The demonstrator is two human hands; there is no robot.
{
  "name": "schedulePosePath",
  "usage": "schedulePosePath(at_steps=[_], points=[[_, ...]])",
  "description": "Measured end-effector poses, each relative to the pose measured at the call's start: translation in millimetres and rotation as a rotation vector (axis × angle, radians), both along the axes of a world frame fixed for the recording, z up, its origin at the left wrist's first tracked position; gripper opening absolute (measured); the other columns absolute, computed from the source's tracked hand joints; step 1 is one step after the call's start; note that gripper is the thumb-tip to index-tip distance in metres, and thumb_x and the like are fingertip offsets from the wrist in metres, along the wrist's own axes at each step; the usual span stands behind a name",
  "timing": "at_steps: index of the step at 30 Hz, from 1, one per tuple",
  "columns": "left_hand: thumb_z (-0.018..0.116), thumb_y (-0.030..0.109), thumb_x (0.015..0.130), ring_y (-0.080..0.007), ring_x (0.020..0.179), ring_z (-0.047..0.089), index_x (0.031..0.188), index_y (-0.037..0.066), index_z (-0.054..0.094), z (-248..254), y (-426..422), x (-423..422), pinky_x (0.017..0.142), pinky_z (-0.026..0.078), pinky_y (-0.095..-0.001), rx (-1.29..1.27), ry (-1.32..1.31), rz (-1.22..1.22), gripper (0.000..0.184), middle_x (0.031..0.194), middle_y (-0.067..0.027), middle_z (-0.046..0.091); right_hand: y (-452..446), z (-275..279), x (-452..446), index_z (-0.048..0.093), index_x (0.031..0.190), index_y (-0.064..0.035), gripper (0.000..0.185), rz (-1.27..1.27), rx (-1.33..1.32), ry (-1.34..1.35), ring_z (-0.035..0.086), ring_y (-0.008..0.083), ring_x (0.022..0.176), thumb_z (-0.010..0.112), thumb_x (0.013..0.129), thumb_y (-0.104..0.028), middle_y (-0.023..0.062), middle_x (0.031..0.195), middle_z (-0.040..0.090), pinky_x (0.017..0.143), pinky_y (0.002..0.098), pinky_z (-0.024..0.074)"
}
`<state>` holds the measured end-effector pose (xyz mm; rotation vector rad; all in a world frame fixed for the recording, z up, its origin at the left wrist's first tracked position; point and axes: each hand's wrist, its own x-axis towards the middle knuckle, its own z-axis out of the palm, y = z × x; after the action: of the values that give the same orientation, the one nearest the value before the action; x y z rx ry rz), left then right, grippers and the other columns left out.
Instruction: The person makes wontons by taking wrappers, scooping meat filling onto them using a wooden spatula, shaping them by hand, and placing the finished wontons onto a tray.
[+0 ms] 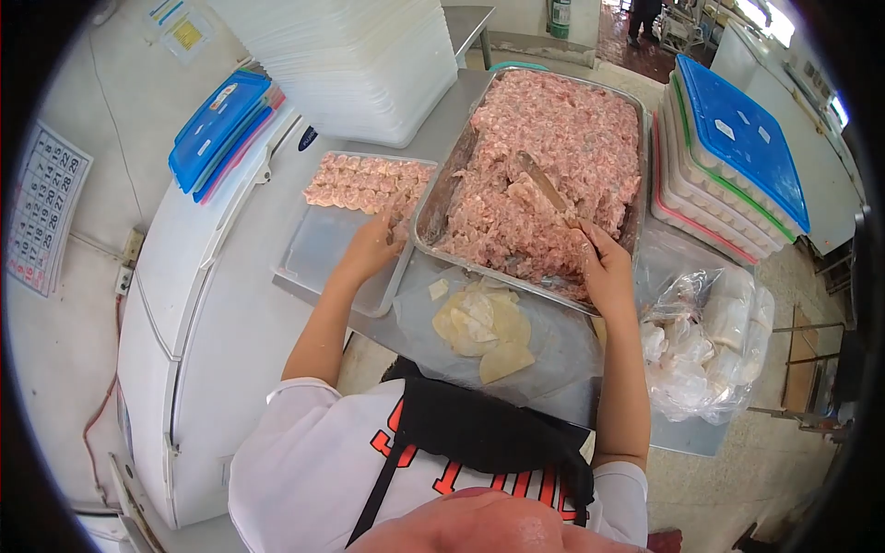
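The right hand [607,265] grips a spatula [546,184], angled to reach the meat [562,111] at one o'clock; the left hand [369,243], loosely bent, reaches dumplings [359,182] at eleven, its hold unclear.

On the calendar [44,207], left of the white freezer [152,323], we read date numbers including 8, 15, 22 and 29. Right of the freezer, we note orange lettering [448,474] on the shirt [309,452], partly covered by the apron [498,433]; we cannot read the word. The freezer's dark oval badge [308,138] is illegible.
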<state>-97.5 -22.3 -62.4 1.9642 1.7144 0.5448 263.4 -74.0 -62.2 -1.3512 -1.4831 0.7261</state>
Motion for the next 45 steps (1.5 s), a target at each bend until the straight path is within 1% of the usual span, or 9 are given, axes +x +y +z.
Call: schedulePosePath(at_steps=[15,18,20,23,26,27,36,39,45], points=[[0.058,-0.002,0.073,-0.0326,0.113,0.057,0.151,0.015,0.02,-25.0,45.8,-50.6,0.097,0.045,-0.0391,-0.084,-0.263,-0.168,0.088,0.127,-0.0199,0.057,6.5,-11.6,-1.1,0.062,0.119,0.0015,0.031,-0.027,-0.073,-0.097,0.063,0.0185,0.104,0.062,0.091,-0.012,0.0141,0.113,0.068,0.092,0.0303,0.0462],[0.056,-0.001,0.075,-0.0344,0.104,0.059,0.151,0.015,0.022,-41.6,49.1,-57.7,0.091,0.046,-0.0412,0.311,-0.123,-0.227,0.084,0.117,-0.0193,0.06,9.1,-11.7,-3.5,0.062,0.12,-0.0004,0.031,-0.025,-0.07,-0.278,0.064,0.0216,0.104,0.062,0.091,-0.011,0.0165,0.113,0.067,0.091,0.0305,0.0467],[0.055,0.001,0.077,-0.0345,0.094,0.059,0.148,0.014,0.029,-44.9,48.7,-64.1,0.085,0.048,-0.0418,0.227,-0.125,-0.253,0.077,0.105,-0.0175,0.061,5.4,1.6,-16.0,0.062,0.12,-0.0025,0.031,-0.01,-0.065,-0.398,0.065,0.026,0.104,0.061,0.09,-0.01,0.0187,0.113,0.066,0.091,0.0319,0.0478],[0.057,0.003,0.078,-0.033,0.084,0.058,0.138,0.011,0.043,-38.0,44.8,-66.0,0.077,0.048,-0.0412,0.213,-0.14,-0.247,0.062,0.094,-0.0152,0.06,7.8,32.7,-34.6,0.066,0.107,-0.0044,0.021,0.178,0.1,-0.792,0.065,0.0327,0.095,0.06,0.089,-0.014,0.018,0.104,0.066,0.081,0.0374,0.0517],[0.059,0.007,0.08,-0.03,0.078,0.057,0.124,0.008,0.055,-37.5,37.2,-67.2,0.071,0.048,-0.0394,0.351,-0.068,-0.184,0.044,0.089,-0.0122,0.058,24.9,83.2,-56.6,0.065,0.09,-0.0058,0.016,0.236,-0.195,-1.152,0.063,0.0344,0.086,0.059,0.089,-0.02,0.0135,0.094,0.066,0.071,0.0423,0.0513],[0.06,0.008,0.08,-0.0289,0.077,0.057,0.119,0.007,0.058,-36.7,35.2,-66.9,0.069,0.048,-0.0387,0.417,-0.03,-0.157,0.038,0.088,-0.0111,0.058,32.2,80.5,-57.6,0.062,0.079,-0.0067,0.022,0.212,-0.005,-1.259,0.065,0.0308,0.074,0.058,0.089,-0.026,0.0108,0.081,0.064,0.062,0.0416,0.0508],[0.058,0.013,0.086,-0.0321,0.071,0.06,0.11,0.006,0.059,-34.8,36.4,-68.9,0.067,0.049,-0.0422,0.45,-0.179,0.209,0.025,0.082,-0.0131,0.063,-0.1,37.3,-110.1,0.065,0.075,-0.0091,0.029,0.16,0.113,-1.257,0.063,0.0305,0.058,0.058,0.09,-0.032,0.0096,0.066,0.062,0.053,0.0403,0.0491],[0.052,0.008,0.086,-0.0318,0.077,0.062,0.135,0.011,0.046,-50.4,43.6,-73.6,0.07,0.049,-0.0406,0.469,-0.144,0.14,0.049,0.085,-0.0119,0.064,-2.9,34.8,-86.6,0.063,0.075,-0.0096,0.028,0.165,0.09,-1.084,0.064,0.0271,0.062,0.058,0.09,-0.033,0.0095,0.065,0.062,0.054,0.0403,0.0498],[0.05,0.005,0.081,-0.0367,0.102,0.06,0.151,0.02,0.02,-41.0,37.8,-69.0,0.091,0.046,-0.0429,0.092,-0.223,-0.181,0.077,0.111,-0.0174,0.064,27.2,91.5,-87.8,0.063,0.072,-0.0116,0.026,0.063,0.359,-1.408,0.063,0.0245,0.067,0.061,0.087,-0.033,0.0058,0.069,0.06,0.055,0.0377,0.049]])
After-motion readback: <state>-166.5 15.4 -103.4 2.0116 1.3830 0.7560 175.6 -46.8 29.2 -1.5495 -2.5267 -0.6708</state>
